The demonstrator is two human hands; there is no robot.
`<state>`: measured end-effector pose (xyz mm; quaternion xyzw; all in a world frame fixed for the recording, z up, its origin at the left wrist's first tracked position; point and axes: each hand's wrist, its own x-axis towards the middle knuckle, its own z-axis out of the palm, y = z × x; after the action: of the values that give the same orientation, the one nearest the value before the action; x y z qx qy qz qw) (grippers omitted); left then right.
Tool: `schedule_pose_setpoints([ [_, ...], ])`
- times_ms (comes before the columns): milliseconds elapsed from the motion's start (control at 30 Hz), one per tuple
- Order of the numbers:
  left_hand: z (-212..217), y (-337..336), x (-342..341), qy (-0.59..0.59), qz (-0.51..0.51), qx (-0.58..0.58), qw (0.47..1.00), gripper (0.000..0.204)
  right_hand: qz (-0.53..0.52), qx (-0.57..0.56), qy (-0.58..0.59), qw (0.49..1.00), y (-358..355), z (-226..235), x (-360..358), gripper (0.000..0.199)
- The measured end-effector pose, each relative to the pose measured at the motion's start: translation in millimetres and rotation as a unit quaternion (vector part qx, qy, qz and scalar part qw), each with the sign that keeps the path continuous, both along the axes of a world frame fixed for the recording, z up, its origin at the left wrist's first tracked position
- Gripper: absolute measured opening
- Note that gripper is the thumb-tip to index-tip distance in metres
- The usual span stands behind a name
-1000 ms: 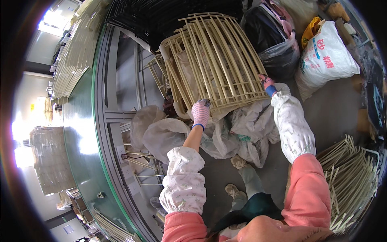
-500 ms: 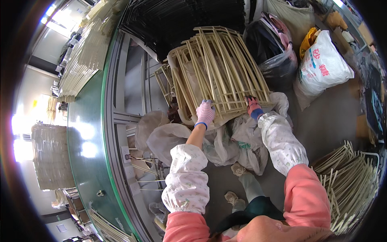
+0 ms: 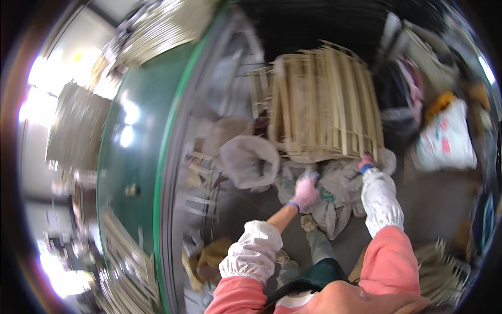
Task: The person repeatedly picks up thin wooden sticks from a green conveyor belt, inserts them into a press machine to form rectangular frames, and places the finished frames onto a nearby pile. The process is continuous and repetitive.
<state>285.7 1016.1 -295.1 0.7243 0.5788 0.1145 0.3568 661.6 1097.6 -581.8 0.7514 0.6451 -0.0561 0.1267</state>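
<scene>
A pile of pale, slatted frames [image 3: 329, 104], wood or bamboo by their look, leans in a heap in front of me. My right hand [image 3: 366, 162], in a pink and blue glove, touches the pile's near right corner; its fingers are too blurred to tell how they are set. My left hand [image 3: 306, 193], in a pink striped glove with greyish fingertips, hangs apart from the pile, over crumpled whitish plastic bags [image 3: 337, 193]. Motion smears its fingers, and I see nothing plainly held in it. Floral white sleeve covers [image 3: 384, 201] wrap both forearms.
On the left runs a long green-topped bench [image 3: 141, 125] with stacked pale strips [image 3: 162, 29]. An open whitish sack [image 3: 251, 162] stands beside the pile. To the right are a dark plastic-wrapped bundle [image 3: 400, 94] and a white printed sack [image 3: 447, 138]. More pale sticks [image 3: 439, 272] lie lower right.
My left hand has come off the pile's near edge and moved back toward me. My right hand stays at the near right corner. The whole view has swung, shifting the pile rightward.
</scene>
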Motion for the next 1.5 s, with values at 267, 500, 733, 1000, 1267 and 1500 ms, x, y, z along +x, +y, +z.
schedule_pose_setpoints([
  [267, 41, -289, -149, -0.002, 0.169, -0.150, 0.974, 0.031, 0.036, 0.015, -0.080, 0.996, 27, 120, -191, 0.034],
  [500, 83, -475, -231, -0.036, 0.495, -0.186, 0.848, 0.033, 0.582, 0.054, 0.541, 0.605, -227, 342, -701, 0.044],
  [733, 95, -603, -272, -0.107, 0.646, -0.089, 0.750, 0.030, 0.784, 0.116, 0.232, 0.563, -474, 452, -1005, 0.028],
  [1000, 109, -737, -318, -0.057, 0.778, -0.109, 0.616, 0.029, 0.826, 0.063, 0.230, 0.511, -446, 459, -1065, 0.014],
  [1267, 155, -701, -425, -0.034, 0.759, 0.052, 0.648, 0.026, 0.585, 0.108, 0.704, 0.388, -354, 699, -1120, 0.005],
  [1500, 342, -587, -586, 0.277, 0.633, 0.406, 0.599, 0.059, 0.546, -0.028, 0.728, 0.414, -229, 782, -1039, 0.022],
])
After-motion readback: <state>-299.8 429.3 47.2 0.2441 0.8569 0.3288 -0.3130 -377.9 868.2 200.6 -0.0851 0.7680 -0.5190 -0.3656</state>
